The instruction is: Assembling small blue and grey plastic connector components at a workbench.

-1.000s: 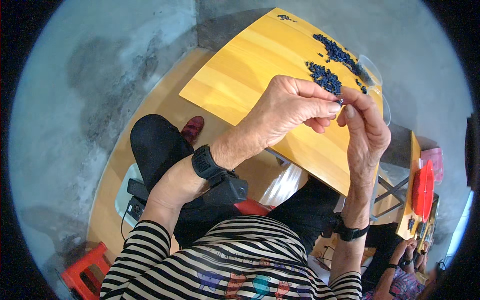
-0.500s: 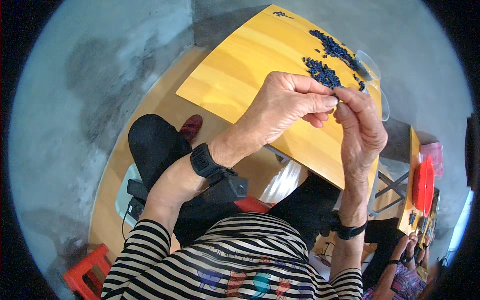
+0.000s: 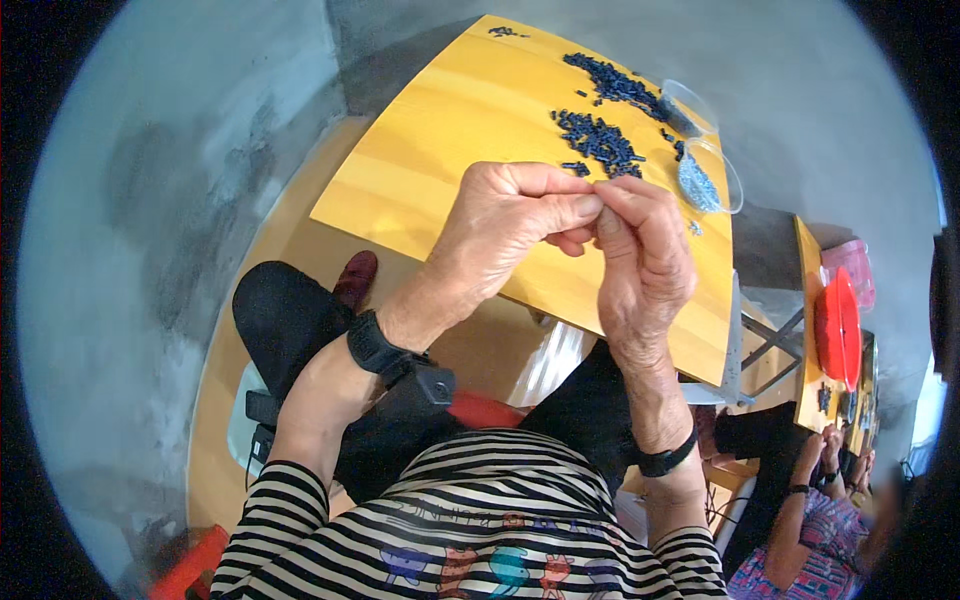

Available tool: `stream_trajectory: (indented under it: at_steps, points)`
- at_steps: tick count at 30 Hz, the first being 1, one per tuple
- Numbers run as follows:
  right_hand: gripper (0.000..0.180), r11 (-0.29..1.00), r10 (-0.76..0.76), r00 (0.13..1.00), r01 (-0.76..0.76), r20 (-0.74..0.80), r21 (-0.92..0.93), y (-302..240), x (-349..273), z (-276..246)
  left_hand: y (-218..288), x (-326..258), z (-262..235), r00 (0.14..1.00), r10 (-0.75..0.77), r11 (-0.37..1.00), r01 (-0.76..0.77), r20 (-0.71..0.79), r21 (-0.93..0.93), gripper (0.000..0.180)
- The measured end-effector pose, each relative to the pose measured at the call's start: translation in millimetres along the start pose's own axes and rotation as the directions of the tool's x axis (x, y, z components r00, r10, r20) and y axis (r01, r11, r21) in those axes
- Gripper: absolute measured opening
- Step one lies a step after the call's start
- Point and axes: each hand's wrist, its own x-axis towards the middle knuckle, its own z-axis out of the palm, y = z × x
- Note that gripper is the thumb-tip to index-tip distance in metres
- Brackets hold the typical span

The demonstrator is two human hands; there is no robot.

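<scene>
Above the near part of the yellow table, my left hand [image 3: 510, 220] and my right hand [image 3: 645, 255] meet at the fingertips. Thumb and forefinger of each are pinched together; whatever lies between them is covered by the fingers. Just beyond the hands is a heap of small dark blue pieces [image 3: 598, 138], with a second heap of dark blue pieces [image 3: 612, 84] farther back. To the right, a clear tub [image 3: 690, 120] lies tipped with dark pieces at its mouth. Nearer, another clear tub [image 3: 735, 165] holds small silvery parts [image 3: 698, 185].
A few dark pieces [image 3: 505, 32] lie at the far corner of the yellow table [image 3: 430, 150]. At the right, another table carries a red basin [image 3: 838, 330] and a pink container [image 3: 850, 270]; a person [image 3: 810, 540] works there. A red stool [image 3: 190, 565] stands at lower left.
The view has shifted, so the table and piles appear farther left and the silvery parts now show. Both hands stay joined at the fingertips; the dark bit glimpsed between them is now hidden.
</scene>
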Motion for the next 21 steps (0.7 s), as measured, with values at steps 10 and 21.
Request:
stream_trajectory:
  at_steps: [10, 21]
  points:
    - [0.022, 0.997, 0.082, 0.996, -0.081, 0.035, -0.02, -4, 4, -16, 2, 6, 2, 0.997, -0.054, 0.995, 0.059, 0.058, -0.083, 0.018]
    - [0.02, 0.956, -0.228, 0.971, 0.237, 0.073, -0.171, -10, 10, -19, 4, 1, -4, 0.994, -0.02, 0.999, 0.024, 0.105, -0.041, 0.017]
